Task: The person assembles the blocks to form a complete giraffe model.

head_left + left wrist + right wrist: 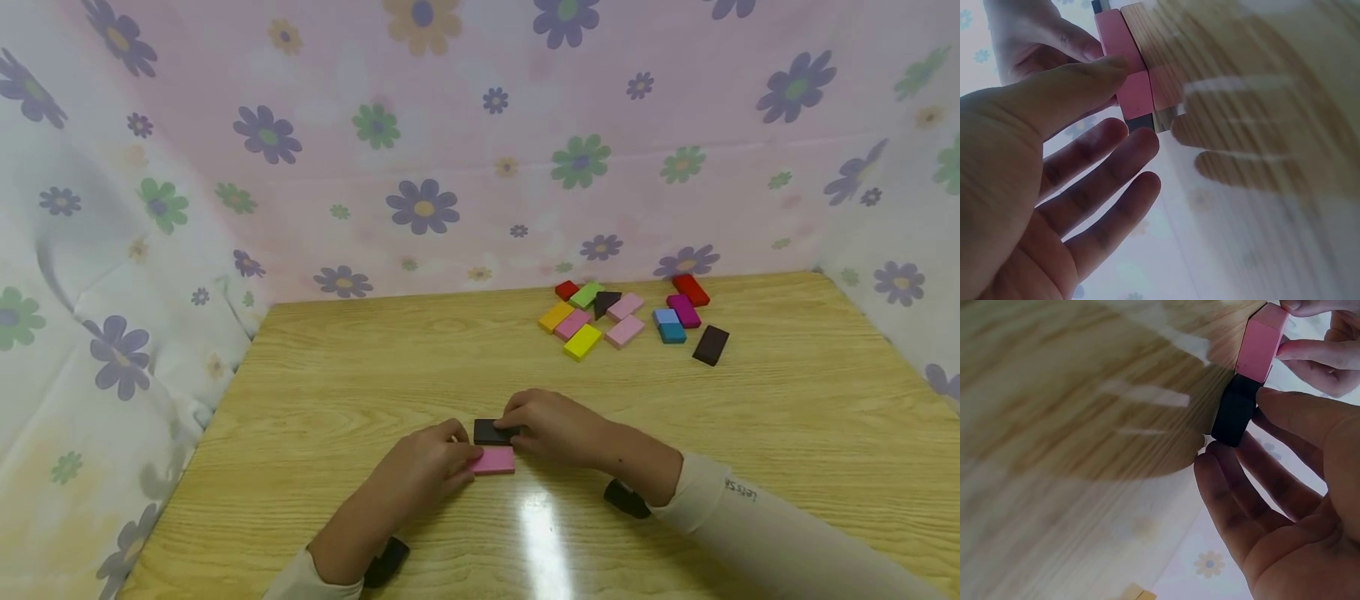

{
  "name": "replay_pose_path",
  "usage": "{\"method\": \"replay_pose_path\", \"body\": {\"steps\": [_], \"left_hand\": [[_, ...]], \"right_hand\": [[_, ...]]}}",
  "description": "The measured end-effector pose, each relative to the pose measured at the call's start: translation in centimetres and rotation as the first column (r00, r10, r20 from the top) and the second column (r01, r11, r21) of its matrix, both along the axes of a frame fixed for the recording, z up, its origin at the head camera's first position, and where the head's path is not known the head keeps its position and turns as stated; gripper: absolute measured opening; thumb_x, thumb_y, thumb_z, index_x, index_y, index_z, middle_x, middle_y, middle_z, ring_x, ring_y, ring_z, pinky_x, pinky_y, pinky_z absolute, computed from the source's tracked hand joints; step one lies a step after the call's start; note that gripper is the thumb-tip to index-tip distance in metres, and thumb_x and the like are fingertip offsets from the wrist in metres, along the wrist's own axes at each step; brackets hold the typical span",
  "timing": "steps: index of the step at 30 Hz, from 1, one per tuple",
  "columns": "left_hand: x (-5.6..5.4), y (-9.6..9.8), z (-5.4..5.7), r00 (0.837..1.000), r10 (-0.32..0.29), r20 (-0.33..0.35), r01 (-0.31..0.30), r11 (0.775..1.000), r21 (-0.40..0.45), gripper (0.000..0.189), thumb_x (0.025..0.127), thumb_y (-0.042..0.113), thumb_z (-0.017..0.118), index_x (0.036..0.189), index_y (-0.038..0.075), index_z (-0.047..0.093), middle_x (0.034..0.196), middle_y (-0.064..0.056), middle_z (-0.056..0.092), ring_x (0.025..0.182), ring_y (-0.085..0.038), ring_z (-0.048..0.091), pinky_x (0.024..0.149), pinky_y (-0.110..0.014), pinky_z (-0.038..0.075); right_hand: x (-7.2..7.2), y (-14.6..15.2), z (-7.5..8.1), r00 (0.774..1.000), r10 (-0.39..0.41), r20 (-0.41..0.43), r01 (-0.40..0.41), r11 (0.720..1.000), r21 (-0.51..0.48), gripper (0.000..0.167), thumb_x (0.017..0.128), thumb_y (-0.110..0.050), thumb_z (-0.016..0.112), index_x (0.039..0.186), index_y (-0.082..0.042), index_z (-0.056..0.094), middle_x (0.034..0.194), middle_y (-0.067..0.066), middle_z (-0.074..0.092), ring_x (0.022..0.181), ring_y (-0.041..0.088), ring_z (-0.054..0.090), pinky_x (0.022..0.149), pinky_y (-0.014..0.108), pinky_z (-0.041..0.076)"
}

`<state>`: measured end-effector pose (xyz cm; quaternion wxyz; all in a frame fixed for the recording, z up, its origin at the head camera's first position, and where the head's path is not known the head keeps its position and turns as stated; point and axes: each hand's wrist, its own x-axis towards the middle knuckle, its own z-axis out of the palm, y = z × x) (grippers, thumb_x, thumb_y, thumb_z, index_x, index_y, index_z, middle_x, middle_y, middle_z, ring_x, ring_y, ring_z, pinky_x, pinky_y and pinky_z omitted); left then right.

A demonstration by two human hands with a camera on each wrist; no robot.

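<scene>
A pink rectangular block [498,461] lies flat on the wooden table, with a black rectangular block [486,431] right along its far side. My left hand [420,462] pinches the left end of the pink block; in the left wrist view the thumb presses the pink block's face [1137,97] while the other fingers spread beside it. My right hand [558,429] grips the right end of the black block between thumb and fingers. From the right wrist, the black block [1234,419] appears end-on against the pink block [1261,345], thumb at its edge.
Toward the back right of the table [337,358] lie several coloured blocks, among them a yellow one [582,342], a blue one [671,332], a red one [691,290] and a dark brown one [711,345]. Floral cloth [465,275] hangs behind and at both sides.
</scene>
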<state>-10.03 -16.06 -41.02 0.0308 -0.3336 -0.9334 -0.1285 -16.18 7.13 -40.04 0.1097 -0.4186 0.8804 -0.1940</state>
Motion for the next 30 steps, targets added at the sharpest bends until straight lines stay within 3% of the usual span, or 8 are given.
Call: {"method": "replay_pose_path", "body": {"steps": [8, 15, 26, 30], "left_hand": [[0.01, 0.02, 0.1, 1.0, 0.016, -0.005, -0.016, 0.999, -0.039, 0.023, 0.088, 0.027, 0.078, 0.107, 0.014, 0.079, 0.096, 0.001, 0.068, 0.076, -0.008, 0.061, 0.066, -0.021, 0.054], [-0.15, 0.09, -0.03, 0.996, -0.011, -0.085, 0.008, 0.999, -0.035, 0.019, 0.085, 0.025, 0.08, 0.102, 0.015, 0.079, 0.092, 0.003, 0.07, 0.078, -0.009, 0.066, 0.079, -0.031, 0.058], [-0.08, 0.26, -0.18, 0.996, -0.008, -0.084, 0.007, 1.0, -0.01, 0.016, 0.087, 0.024, 0.077, 0.1, 0.016, 0.078, 0.088, 0.003, 0.072, 0.079, -0.01, 0.069, 0.076, -0.034, 0.059], [0.08, 0.22, -0.23, 0.991, -0.015, -0.134, 0.014, 1.0, -0.007, 0.016, 0.087, 0.025, 0.077, 0.101, 0.017, 0.079, 0.09, 0.002, 0.07, 0.077, -0.01, 0.067, 0.072, -0.032, 0.058]], "right_hand": [[-0.03, 0.12, -0.14, 0.999, 0.015, 0.034, -0.015, 1.0, -0.003, 0.027, 0.094, -0.022, 0.071, 0.118, -0.01, 0.075, 0.121, 0.004, 0.069, 0.112, 0.019, 0.063, 0.095, 0.036, 0.057], [-0.02, 0.33, -0.36, 0.998, 0.02, 0.06, -0.022, 1.0, 0.022, 0.044, 0.088, -0.038, 0.076, 0.124, -0.014, 0.072, 0.125, -0.001, 0.067, 0.116, 0.015, 0.059, 0.1, 0.037, 0.053], [0.28, 0.23, -0.24, 0.998, 0.067, 0.005, -0.067, 0.997, 0.037, 0.051, 0.08, -0.04, 0.083, 0.122, -0.014, 0.073, 0.126, -0.003, 0.067, 0.114, 0.015, 0.058, 0.099, 0.034, 0.054], [0.37, 0.31, -0.3, 0.998, 0.065, 0.001, -0.065, 0.997, 0.036, 0.051, 0.081, -0.038, 0.083, 0.123, -0.013, 0.072, 0.127, -0.002, 0.067, 0.114, 0.015, 0.059, 0.099, 0.034, 0.054]]}}
